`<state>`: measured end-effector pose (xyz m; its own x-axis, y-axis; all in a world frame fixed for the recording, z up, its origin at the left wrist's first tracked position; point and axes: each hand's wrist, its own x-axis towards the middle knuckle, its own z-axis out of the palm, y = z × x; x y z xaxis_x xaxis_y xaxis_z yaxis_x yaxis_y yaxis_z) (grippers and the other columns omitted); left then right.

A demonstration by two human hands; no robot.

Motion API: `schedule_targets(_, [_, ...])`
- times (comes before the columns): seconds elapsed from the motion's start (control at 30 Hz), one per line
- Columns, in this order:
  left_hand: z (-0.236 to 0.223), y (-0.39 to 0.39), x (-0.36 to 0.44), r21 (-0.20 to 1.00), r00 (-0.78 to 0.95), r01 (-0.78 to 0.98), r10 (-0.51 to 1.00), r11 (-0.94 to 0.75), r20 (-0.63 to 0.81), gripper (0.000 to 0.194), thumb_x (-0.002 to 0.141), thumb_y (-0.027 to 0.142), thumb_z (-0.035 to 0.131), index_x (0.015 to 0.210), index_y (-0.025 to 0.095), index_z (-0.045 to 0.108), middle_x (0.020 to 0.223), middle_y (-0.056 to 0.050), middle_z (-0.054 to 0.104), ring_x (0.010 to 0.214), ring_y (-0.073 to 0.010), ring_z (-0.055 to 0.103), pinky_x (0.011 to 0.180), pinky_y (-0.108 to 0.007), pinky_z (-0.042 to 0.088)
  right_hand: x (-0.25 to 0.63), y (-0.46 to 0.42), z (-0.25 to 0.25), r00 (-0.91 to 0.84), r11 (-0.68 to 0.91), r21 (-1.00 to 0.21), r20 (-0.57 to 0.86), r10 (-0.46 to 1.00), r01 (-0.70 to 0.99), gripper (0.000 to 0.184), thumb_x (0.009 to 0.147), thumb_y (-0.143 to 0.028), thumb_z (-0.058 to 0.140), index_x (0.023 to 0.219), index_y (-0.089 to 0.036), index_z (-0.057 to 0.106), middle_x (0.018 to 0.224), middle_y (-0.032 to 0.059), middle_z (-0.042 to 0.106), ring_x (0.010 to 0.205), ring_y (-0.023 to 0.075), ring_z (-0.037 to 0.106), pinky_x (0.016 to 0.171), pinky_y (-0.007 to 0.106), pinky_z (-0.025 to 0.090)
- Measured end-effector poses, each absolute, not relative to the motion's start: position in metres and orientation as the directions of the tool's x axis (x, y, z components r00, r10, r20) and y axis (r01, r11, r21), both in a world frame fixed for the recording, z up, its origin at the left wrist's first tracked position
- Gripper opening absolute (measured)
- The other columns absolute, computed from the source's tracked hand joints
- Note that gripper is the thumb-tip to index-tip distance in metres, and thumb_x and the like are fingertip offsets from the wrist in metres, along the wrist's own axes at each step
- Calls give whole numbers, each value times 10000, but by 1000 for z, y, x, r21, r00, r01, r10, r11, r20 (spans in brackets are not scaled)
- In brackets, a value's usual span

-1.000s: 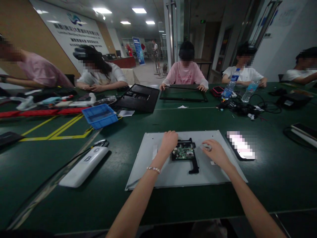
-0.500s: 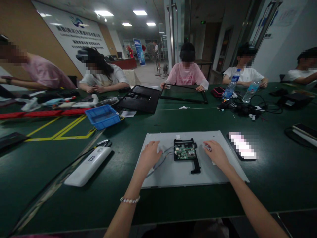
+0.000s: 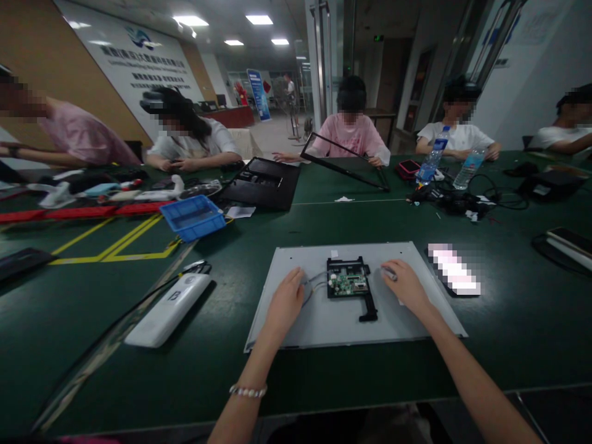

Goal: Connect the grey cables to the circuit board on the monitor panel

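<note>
A grey metal panel (image 3: 324, 324) lies flat on the green table in front of me. At its middle sits a small green circuit board (image 3: 348, 282) in a black bracket (image 3: 368, 308). Thin wires (image 3: 314, 282) run left from the board. My left hand (image 3: 285, 297) lies flat on the panel with its fingers stretched out, its thumb touching the wires. My right hand (image 3: 403, 285) rests on the panel just right of the board, fingers curled around a small greyish item that I cannot make out.
A white oblong device (image 3: 169, 309) lies to the left and a phone (image 3: 453, 277) to the right of the panel. Farther back are a blue bin (image 3: 192, 216), a black cover (image 3: 261, 182), water bottles (image 3: 432, 161) and tangled cables (image 3: 457, 200). Several people sit around the table.
My left hand left the board's upper left corner, drew back left and toward me, and now lies beside the exposed wires. The person opposite has tilted a black frame up off the table.
</note>
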<state>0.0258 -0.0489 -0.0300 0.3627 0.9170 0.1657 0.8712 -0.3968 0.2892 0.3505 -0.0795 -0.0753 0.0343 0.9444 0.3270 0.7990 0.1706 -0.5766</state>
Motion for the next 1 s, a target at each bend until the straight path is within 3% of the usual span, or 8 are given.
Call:
schedule_targets(0.3, [-35, -49, 22, 227, 341, 897, 921, -379, 190, 389, 917, 128, 322, 1288, 101, 436, 1340, -142, 488, 1293, -219, 393, 1067, -393, 320, 349, -82, -68, 31, 170, -597, 311, 950, 784, 247, 832, -223, 478, 1034, -183, 616, 1046, 95, 604, 992, 232, 551, 902, 383, 427])
schedule_targets(0.57, [-38, -44, 18, 351, 324, 850, 915, -393, 241, 409, 889, 104, 321, 1278, 110, 445, 1330, -123, 500, 1261, -191, 436, 1079, -353, 319, 350, -82, -69, 64, 156, -618, 318, 946, 771, 253, 833, -240, 484, 1038, -185, 622, 1045, 94, 609, 972, 227, 572, 886, 374, 449])
schedule_targets(0.73, [-35, -42, 21, 373, 320, 830, 902, -415, 291, 387, 878, 113, 336, 1239, 138, 474, 1360, -103, 471, 1300, -193, 382, 1095, -377, 297, 349, -82, -68, 81, 160, -628, 337, 938, 761, 253, 841, -232, 474, 1046, -185, 615, 1055, 89, 605, 986, 223, 566, 901, 387, 445])
schedule_targets(0.83, [-29, -46, 26, 379, 341, 809, 884, -449, 318, 375, 885, 139, 349, 1240, 137, 470, 1393, -104, 425, 1328, -194, 332, 1108, -377, 268, 343, -85, -58, 23, 222, -641, 350, 936, 735, 250, 857, -238, 466, 1053, -201, 616, 1078, 80, 600, 1000, 212, 562, 899, 380, 450])
schedule_targets(1.0, [-24, -59, 38, 427, 425, 768, 879, -477, 218, 414, 899, 202, 381, 1313, 182, 386, 1333, -77, 493, 1241, -187, 451, 1064, -362, 339, 325, -95, -41, -194, 389, -606, 363, 911, 694, 291, 849, -289, 535, 1130, -245, 593, 1185, 58, 568, 1129, 212, 497, 993, 415, 389])
